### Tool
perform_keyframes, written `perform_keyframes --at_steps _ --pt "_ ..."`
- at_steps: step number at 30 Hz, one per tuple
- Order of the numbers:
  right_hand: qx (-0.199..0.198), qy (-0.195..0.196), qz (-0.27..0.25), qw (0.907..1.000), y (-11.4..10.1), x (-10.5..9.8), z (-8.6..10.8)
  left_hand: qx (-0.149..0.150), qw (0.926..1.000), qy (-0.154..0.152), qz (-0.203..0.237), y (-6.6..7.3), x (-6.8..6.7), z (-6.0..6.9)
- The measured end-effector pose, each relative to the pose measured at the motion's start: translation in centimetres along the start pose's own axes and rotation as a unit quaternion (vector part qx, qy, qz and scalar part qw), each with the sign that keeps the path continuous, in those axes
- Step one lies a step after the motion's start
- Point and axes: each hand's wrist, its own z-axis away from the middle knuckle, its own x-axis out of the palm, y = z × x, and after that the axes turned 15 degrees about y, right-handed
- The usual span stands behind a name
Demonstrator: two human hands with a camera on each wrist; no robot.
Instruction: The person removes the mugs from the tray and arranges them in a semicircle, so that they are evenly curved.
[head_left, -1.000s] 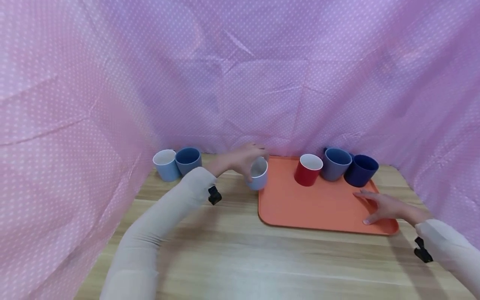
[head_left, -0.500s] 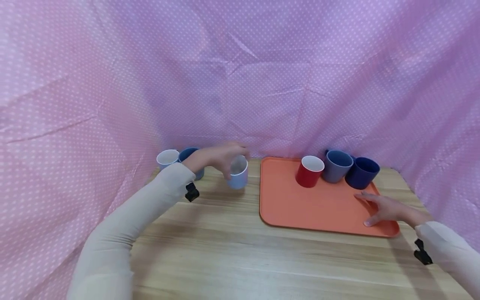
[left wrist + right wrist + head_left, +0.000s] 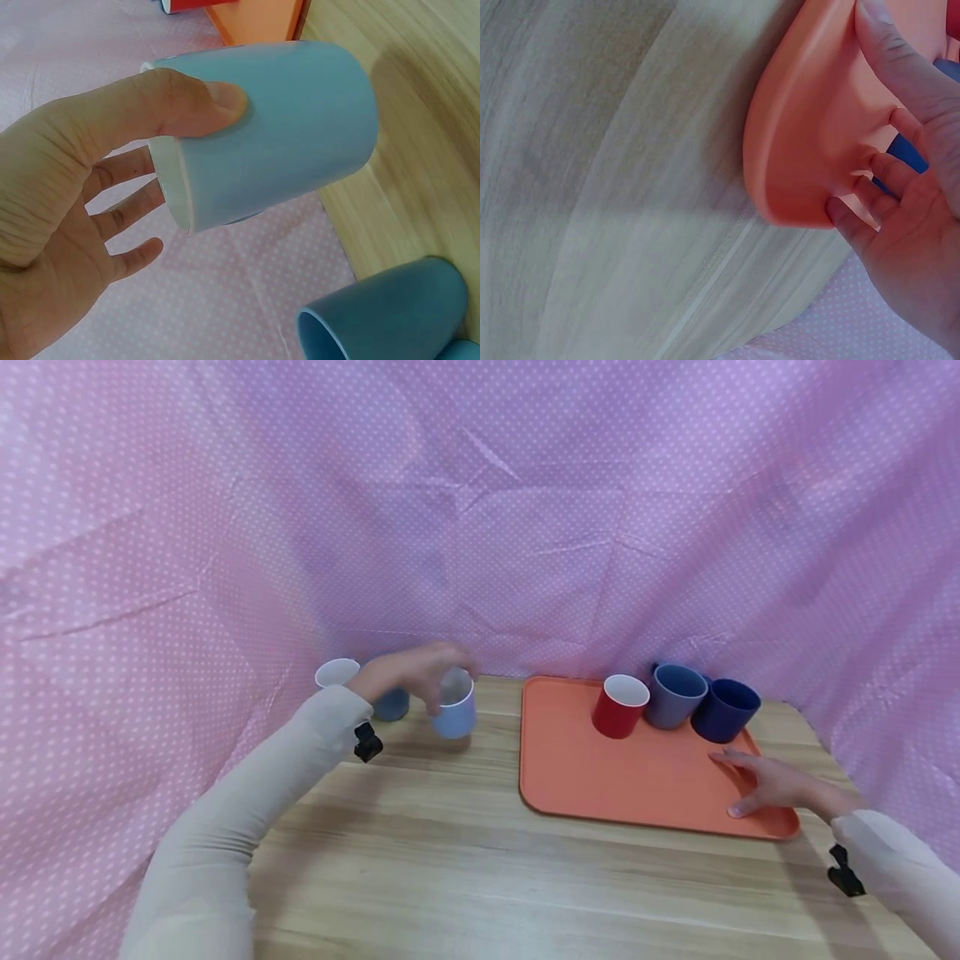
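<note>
In the head view my left hand (image 3: 423, 670) grips a light blue mug (image 3: 455, 718) by its rim from above, left of the tray. The left wrist view has the thumb pressed on the outer wall of this mug (image 3: 285, 127); the fingertips behind it are hidden. The mug is upright, at or just above the table; I cannot tell which. My right hand (image 3: 776, 781) rests with spread fingers on the right end of the orange tray (image 3: 615, 785). In the right wrist view its fingers touch the tray (image 3: 802, 180) near a corner.
A red mug (image 3: 619, 712), a grey-blue mug (image 3: 675, 697) and a dark blue mug (image 3: 723, 714) stand along the tray's back. Behind my left wrist are another light blue mug (image 3: 337, 672) and a blue-grey mug (image 3: 392, 704), both partly covered. Pink dotted cloth (image 3: 525, 527) surrounds the table.
My left hand has carried the light blue mug leftward, from beside the tray's left edge toward the two mugs on the left. The right hand has stayed on the tray.
</note>
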Motion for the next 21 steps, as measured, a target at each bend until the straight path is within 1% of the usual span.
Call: perform_keyframes --at_steps 4,10,13,17,21 --pt "-0.006 0.002 -0.009 0.9999 -0.1 0.0 0.1 -0.021 0.9997 -0.006 0.009 -0.6 0.0 0.2" --pt "-0.001 0.007 -0.002 1.0 -0.1 -0.2 0.2 -0.024 0.9995 0.003 0.02 -1.4 0.0 0.2" --pt "-0.004 0.01 -0.004 0.9999 -0.1 -0.1 0.2 -0.026 0.9994 0.002 0.021 -1.7 0.0 0.2" --pt "-0.008 0.016 -0.008 0.9998 -0.1 0.1 0.3 -0.035 0.9991 -0.003 0.022 -2.4 0.3 0.3" --pt "-0.013 0.02 -0.011 0.9996 0.0 0.3 0.3 -0.051 0.9985 -0.006 0.02 -3.1 0.8 0.4"
